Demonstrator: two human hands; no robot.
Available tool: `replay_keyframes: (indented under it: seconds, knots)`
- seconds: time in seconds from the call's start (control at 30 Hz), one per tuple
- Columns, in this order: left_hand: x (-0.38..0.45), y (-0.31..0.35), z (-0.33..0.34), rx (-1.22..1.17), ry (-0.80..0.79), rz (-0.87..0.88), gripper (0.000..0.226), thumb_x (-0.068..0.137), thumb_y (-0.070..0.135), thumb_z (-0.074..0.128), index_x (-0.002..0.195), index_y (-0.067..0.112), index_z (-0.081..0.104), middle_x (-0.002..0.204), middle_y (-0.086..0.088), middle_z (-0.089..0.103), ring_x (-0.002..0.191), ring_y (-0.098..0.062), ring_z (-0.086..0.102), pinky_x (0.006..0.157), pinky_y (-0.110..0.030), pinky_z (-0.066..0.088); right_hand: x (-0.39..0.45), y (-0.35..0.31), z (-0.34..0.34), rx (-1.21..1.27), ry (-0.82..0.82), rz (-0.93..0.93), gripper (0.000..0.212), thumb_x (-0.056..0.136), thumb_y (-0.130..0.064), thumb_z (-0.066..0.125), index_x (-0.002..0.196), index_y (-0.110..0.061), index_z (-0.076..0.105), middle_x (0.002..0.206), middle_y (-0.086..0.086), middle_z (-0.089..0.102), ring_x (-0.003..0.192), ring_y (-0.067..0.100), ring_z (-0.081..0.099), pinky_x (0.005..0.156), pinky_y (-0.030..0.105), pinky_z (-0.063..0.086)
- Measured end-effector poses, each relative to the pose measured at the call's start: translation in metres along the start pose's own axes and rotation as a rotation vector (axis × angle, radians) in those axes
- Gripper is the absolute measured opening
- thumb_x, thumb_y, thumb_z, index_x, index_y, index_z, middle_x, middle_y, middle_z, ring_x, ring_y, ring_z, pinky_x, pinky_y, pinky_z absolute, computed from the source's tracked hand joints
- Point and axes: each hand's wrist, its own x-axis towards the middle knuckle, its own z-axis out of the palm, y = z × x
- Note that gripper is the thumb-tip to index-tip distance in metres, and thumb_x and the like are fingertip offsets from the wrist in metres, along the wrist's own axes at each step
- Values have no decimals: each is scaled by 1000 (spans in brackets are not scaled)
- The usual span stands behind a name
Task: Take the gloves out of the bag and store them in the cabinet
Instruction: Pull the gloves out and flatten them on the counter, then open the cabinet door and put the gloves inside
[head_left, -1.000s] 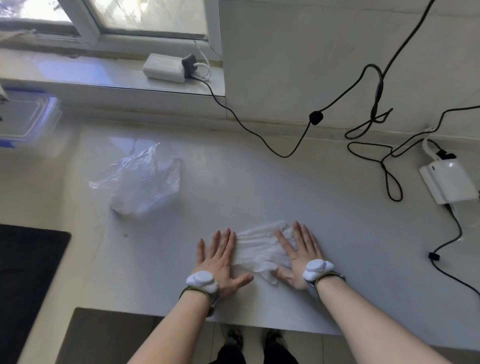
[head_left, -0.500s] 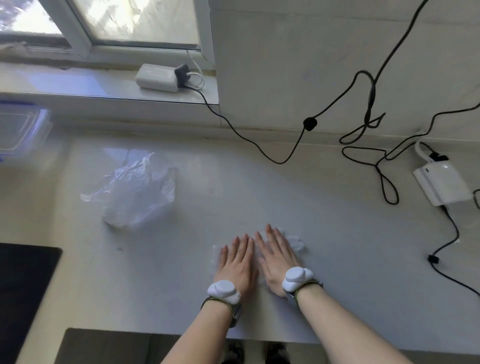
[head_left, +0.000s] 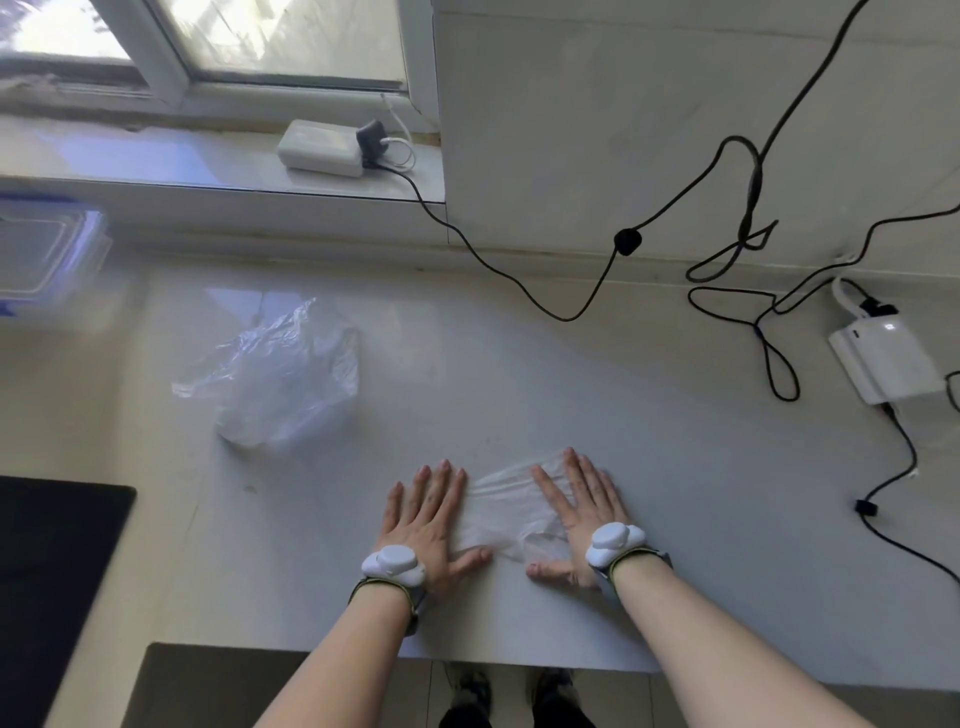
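We are flattening the gloves (head_left: 511, 512) on the surface (head_left: 675, 467) before they go to the cabinet, which is not in view. To do it well, we keep both palms flat, press lightly and draw outward so the thin film spreads without bunching, then gather it into one neat stack we can lift together.

Going left to right: the clear plastic bag (head_left: 283, 379) lies crumpled at about ten o'clock from our hands, well apart, and looks emptied, though its film is too glossy for us to be sure. Our left hand (head_left: 428, 519) lies open, fingers spread and palm down, its thumb side touching the gloves' left edge. The gloves lie between the two hands, near the front edge of the surface, at three o'clock from the left hand. Our right hand (head_left: 576, 514) is likewise open and flat, pressing down on the gloves' right part, gripping nothing.
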Motion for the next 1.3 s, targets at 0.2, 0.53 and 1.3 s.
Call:
replay_keyframes:
  seconds: [0.2, 0.53, 1.3]
  knots:
    - [-10, -9, 1, -80, 13, -30, 112, 71, 83, 37, 143, 37, -35, 153, 8, -39, 142, -20, -35, 115, -39, -22, -12, 1, -1, 58, 8, 52, 133, 60, -86, 53, 142, -29, -35, 150, 12, -44, 140, 32, -38, 116, 42, -18]
    - [-39, -7, -6, -97, 119, -26, 99, 79, 66, 42, 146, 44, -27, 159, 3, -31, 147, -28, -25, 117, -45, -13, -51, -10, -2, 151, 139, 59, 120, 72, -80, 49, 144, -29, -33, 154, 8, -41, 143, 27, -36, 119, 39, -16]
    - [-157, 93, 23, -267, 307, 11, 27, 92, 24, 51, 115, 24, 64, 115, 6, 68, 108, -17, 58, 91, -25, 43, -179, -10, 58, 361, 344, 10, 45, 95, -37, 45, 138, -23, 46, 143, -3, 49, 129, 20, 46, 105, 30, 37]
